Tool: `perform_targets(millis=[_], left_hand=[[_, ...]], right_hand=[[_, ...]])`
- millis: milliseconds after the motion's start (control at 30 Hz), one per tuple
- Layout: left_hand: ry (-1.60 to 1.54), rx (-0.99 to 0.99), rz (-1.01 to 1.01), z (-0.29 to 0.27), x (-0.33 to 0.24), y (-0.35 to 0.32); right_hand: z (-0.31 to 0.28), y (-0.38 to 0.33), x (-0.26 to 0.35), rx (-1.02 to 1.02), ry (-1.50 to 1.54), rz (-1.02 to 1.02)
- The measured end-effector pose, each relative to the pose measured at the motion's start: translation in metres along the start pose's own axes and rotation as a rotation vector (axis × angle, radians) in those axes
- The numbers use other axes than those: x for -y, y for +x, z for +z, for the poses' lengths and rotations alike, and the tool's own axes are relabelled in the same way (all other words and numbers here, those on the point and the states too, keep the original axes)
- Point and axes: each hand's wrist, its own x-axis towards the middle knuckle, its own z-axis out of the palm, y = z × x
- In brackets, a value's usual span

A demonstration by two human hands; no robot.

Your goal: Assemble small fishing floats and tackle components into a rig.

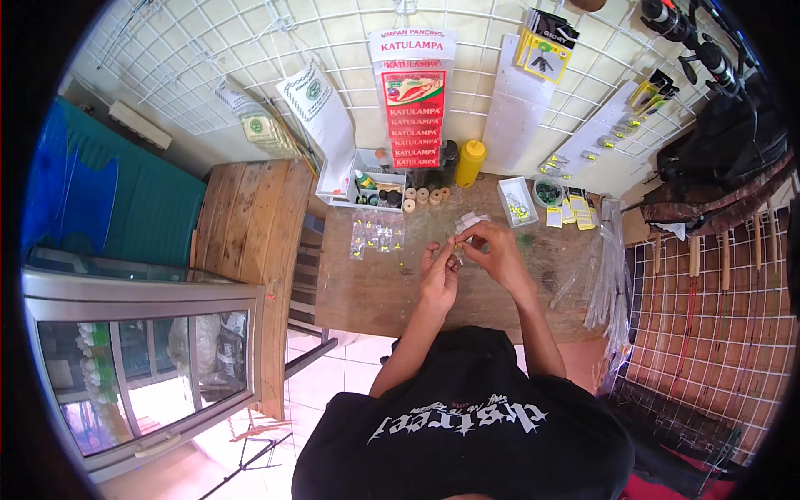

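Observation:
Over the middle of the wooden table, my left hand (439, 273) and my right hand (498, 257) meet, fingertips pinched together. Whatever sits between them is too small to make out. Just beyond my right hand lies a crumpled piece of clear plastic (472, 220), partly covered by the fingers. Left of my hands, several small clear packets with yellow-green bits (378, 237) lie flat, and a tiny yellow piece (402, 264) rests on the wood. A white box (519, 202) holding small yellow-green pieces stands beyond my right hand.
Along the back stand a white organizer tray (335, 200), cork rings (423, 197) and a yellow squeeze bottle (471, 163). At the right are a round clear tub (548, 193), yellow cards (573, 210) and long clear plastic sleeves (607, 271). A glass cabinet (150, 292) stands left.

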Motion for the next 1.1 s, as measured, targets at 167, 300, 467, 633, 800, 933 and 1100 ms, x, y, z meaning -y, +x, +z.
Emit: perform_targets(millis=[167, 300, 467, 633, 800, 933, 1100], left_hand=[[0.028, -0.005, 0.067, -0.012, -0.012, -0.007], [0.025, -0.036, 0.106, -0.019, -0.019, -0.012], [0.007, 0.024, 0.170, -0.029, -0.024, -0.019], [0.005, 0.022, 0.207, -0.042, -0.027, -0.025], [-0.038, -0.022, 0.254, -0.054, -0.038, -0.039], [-0.123, -0.081, 0.314, -0.068, -0.049, -0.045], [-0.171, -0.144, 0.389, -0.086, -0.058, -0.048]], right_hand=[[0.019, 0.000, -0.003, 0.022, 0.022, -0.007], [0.033, -0.001, -0.004, 0.016, 0.028, -0.021], [0.039, 0.000, 0.003, 0.053, 0.086, 0.001], [0.047, 0.000, -0.003, 0.111, 0.150, 0.013], [0.074, 0.001, -0.023, 0.245, 0.473, 0.079], [0.104, 0.007, -0.059, 0.170, 0.681, 0.225], [0.174, 0.014, -0.150, 0.141, 0.213, 0.193]])
